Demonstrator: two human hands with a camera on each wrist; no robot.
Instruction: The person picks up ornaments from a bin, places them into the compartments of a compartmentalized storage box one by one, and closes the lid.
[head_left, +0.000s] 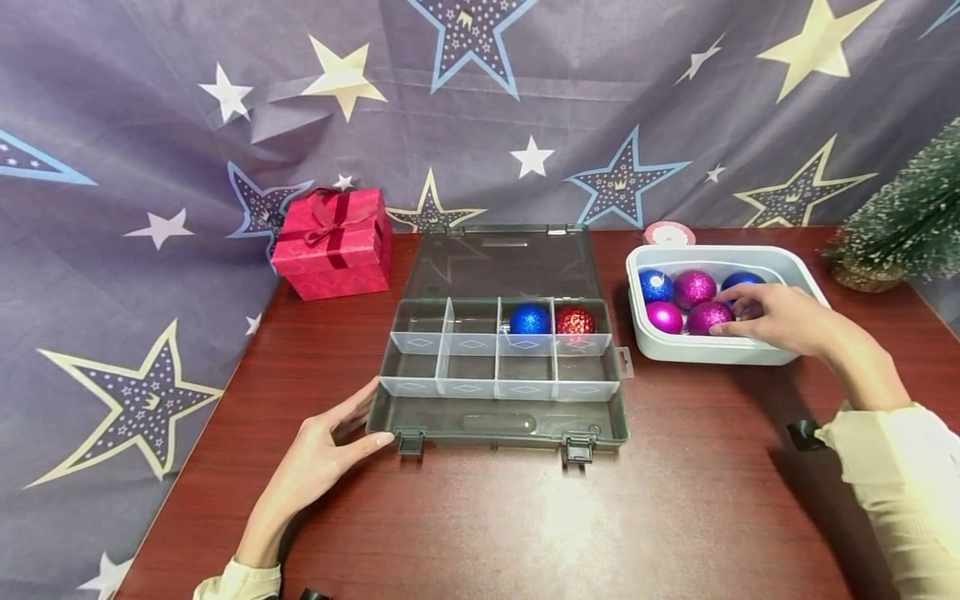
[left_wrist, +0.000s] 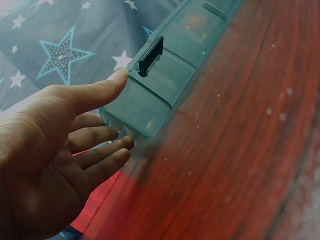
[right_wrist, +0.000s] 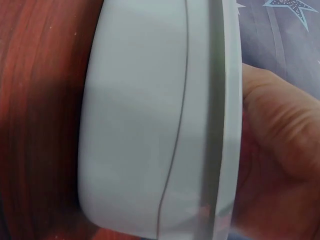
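A clear grey divided plastic box (head_left: 498, 425) lies with its lid (head_left: 506, 262) tipped back. In its back row sit a blue glitter bauble (head_left: 529, 320) and, to the right, a red bauble (head_left: 576, 322). My left hand (head_left: 318, 458) rests at the box's front left corner, thumb on the front and loosely straight fingers along the side. Over at the white tub (head_left: 712, 352), my right hand (head_left: 787, 317) reaches inside, thumb and fingertips around a magenta glitter bauble (head_left: 707, 318). In the right wrist view the tub wall (right_wrist: 135, 125) hides the fingertips.
Beside that bauble lie a pink bauble (head_left: 663, 317), another magenta bauble (head_left: 694, 289) and blue baubles (head_left: 656, 285). A red gift box (head_left: 333, 246) stands back left. A ribbon roll (head_left: 670, 234) sits behind the tub, a small frosted tree (head_left: 900, 208) at the right.
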